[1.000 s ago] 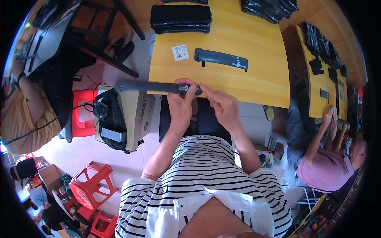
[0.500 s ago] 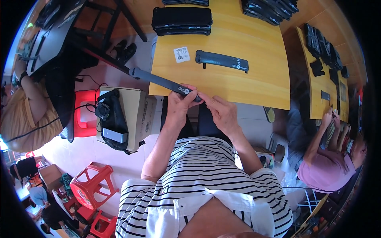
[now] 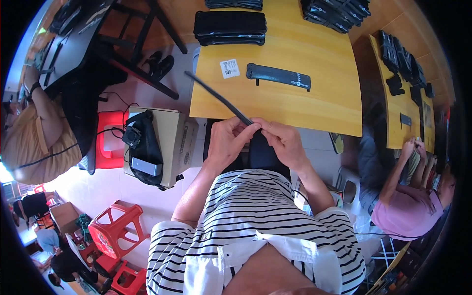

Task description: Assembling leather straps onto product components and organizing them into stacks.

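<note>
Swung edge-on since half a second ago, its printed face now out of my sight, the long, flat, dark grey strip [image 3: 218,96] slants up and left from the fingers, just off the near edge of the yellow wooden bench [image 3: 334,56]. Through my head camera I see the left hand [image 3: 226,142] pinching its near end; the right hand [image 3: 284,141] curls its fingertips in at that same end, though I cannot tell whether they grip it.

Ahead of them, on the bench, I have a dark grey, flat band [image 3: 278,75] with two short black tabs, and to its left a small white printed label [image 3: 229,69]. Farther back sit a stack of black flat pouches [image 3: 230,28] and, rightward, a heap of black folded bands [image 3: 336,14]. Left of the bench stands a brown cardboard box [image 3: 188,142] carrying a black bag [image 3: 142,140].
</note>
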A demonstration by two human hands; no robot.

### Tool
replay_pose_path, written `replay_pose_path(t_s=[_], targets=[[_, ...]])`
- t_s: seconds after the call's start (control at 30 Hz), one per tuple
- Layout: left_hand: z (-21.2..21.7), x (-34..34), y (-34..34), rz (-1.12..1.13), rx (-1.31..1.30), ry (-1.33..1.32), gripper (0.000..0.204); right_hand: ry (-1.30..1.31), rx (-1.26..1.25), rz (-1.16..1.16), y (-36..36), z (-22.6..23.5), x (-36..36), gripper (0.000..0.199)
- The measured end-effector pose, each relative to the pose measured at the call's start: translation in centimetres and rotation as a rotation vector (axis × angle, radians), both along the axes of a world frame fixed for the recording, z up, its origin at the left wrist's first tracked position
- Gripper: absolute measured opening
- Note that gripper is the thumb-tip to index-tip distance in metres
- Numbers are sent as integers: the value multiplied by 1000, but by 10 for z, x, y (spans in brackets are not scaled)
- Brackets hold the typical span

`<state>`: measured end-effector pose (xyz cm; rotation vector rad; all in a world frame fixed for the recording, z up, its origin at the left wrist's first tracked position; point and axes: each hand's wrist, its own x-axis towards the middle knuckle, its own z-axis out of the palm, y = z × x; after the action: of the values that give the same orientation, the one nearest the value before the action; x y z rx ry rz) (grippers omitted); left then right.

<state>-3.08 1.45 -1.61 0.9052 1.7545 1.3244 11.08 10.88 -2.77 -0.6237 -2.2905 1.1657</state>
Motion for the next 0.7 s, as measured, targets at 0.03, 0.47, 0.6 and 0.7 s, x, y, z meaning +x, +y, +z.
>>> replay_pose_path(t_s=[0.03, 0.47, 0.6, 0.7], targets=[[1, 0, -1, 0, 1, 2, 27, 22, -180, 44, 2, -1, 1, 38], [8, -7, -8, -147, 113, 23, 27, 152, -1175, 249, 12, 8, 9, 32], [7, -5, -10, -24, 68, -124, 28, 100, -906, 146, 1, 21, 3, 31], [21, -5, -12, 19, 25, -150, 29, 95, -708, 184, 9, 32, 5, 30]])
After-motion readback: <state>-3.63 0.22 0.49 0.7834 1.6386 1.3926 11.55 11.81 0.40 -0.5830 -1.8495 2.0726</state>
